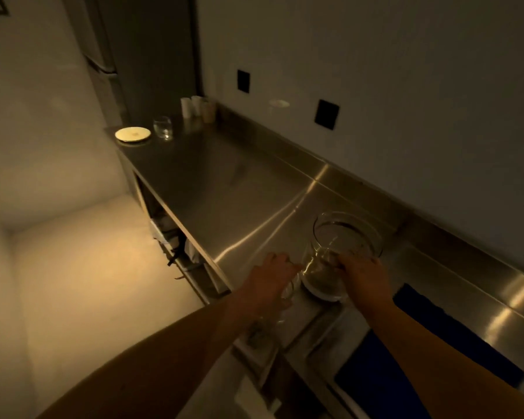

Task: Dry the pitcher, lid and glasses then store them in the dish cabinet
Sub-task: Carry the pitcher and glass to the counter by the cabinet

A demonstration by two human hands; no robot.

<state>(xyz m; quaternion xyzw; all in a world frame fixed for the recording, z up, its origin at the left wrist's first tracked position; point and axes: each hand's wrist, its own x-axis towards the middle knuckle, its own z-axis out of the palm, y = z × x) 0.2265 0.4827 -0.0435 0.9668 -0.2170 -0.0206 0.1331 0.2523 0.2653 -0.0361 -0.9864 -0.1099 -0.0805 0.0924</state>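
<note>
Beside the clear glass pitcher [342,255], the right hand [363,272] grips its rim; the left hand [273,276] clasps a small clear drinking glass [288,293].

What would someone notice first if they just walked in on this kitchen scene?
Probably the big clear glass pitcher standing on the steel counter near its front edge, with the right hand on its near rim and the left hand beside it on what looks like a glass. Next, the pale lid and a lone glass at the counter's far end, and a dark blue cloth at lower right.
</note>
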